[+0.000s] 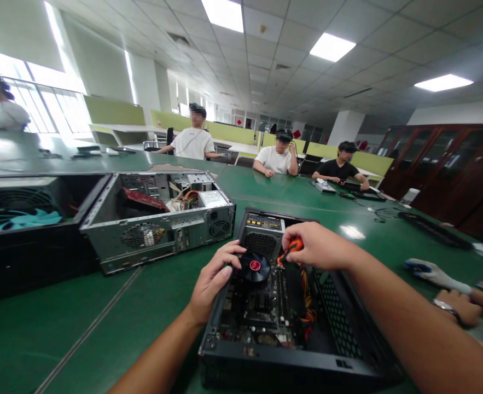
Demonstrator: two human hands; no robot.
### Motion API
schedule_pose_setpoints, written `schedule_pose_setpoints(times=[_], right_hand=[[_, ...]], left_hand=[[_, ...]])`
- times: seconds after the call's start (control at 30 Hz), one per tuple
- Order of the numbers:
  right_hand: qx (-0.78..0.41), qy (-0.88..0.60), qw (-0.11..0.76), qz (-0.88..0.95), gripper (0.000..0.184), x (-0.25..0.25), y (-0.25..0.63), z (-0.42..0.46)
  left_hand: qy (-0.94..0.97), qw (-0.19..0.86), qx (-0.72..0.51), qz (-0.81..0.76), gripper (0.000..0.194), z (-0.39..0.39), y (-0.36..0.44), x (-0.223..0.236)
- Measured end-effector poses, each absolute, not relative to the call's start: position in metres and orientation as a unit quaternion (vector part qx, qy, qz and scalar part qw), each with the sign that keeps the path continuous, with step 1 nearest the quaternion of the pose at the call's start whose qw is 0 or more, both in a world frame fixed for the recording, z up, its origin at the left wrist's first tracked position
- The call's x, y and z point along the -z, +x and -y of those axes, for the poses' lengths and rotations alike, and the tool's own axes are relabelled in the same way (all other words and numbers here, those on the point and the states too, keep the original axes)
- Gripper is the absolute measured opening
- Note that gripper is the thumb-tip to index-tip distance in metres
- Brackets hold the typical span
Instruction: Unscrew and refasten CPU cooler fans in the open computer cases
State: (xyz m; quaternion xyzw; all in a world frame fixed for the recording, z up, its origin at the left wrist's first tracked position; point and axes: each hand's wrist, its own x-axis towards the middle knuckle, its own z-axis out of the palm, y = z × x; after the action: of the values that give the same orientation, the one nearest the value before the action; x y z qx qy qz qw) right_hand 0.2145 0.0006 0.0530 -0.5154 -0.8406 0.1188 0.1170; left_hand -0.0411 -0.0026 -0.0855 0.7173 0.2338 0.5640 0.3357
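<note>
An opened black computer case point(290, 358) lies on its side in front of me, its motherboard point(261, 306) facing up. My left hand point(214, 279) is closed over the left wall of the case, its fingertips by the round black cooling fan point(255, 267) with a red emblem. In my right hand point(307, 243) is an orange-and-black screwdriver point(294, 249), gripped by its handle and angled down to the inside of the case, right of the fan. Its tip is too small to make out. Yellow, red and black cables point(308, 298) run along the right side of the board.
Left of my case stand an open silver computer case point(151, 246) and a black case point(40, 262) with a light-blue fan. At right a co-worker's gloved hand point(434, 273) and bare hand are near. Several people sit around the green table point(114, 350); a keyboard point(434, 229) lies at right.
</note>
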Motion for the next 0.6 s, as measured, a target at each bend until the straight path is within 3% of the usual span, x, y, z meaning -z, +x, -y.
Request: schedule_pose_setpoints(times=[0.13, 0.6], right_hand=[[-0.107, -0.493, 0.222, 0.834, 0.022, -0.052, 0.212, -0.002], [-0.09, -0.46, 0.223, 0.855, 0.019, -0.04, 0.209, -0.002]], left_hand=[[0.715, 0.34, -0.565, -0.232, 0.022, 0.003, -0.041, 0.084], [0.715, 0.342, -0.561, -0.241, 0.025, 0.004, -0.042, 0.085]])
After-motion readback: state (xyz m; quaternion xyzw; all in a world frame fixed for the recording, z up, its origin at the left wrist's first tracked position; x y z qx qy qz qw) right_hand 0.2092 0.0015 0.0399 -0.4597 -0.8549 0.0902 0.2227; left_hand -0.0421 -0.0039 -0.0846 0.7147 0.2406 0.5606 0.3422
